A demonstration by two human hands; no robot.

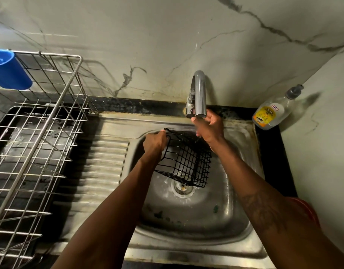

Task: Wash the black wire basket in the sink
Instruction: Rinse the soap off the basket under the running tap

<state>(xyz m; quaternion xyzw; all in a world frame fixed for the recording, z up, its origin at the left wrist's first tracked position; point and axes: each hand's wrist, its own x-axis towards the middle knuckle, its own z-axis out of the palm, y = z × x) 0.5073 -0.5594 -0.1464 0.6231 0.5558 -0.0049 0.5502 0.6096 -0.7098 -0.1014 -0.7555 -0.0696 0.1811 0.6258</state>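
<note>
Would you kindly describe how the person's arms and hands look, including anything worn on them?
Both forearms are bare, with no sleeves, gloves or watch in sight. The left hand and right hand show no rings that I can make out. A dark patterned tattoo runs along the right forearm.

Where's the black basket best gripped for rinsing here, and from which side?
By its upper rim wire, from the left, as the left hand does: the basket is tilted over the sink, and that wire gives a bar to curl round.
</note>
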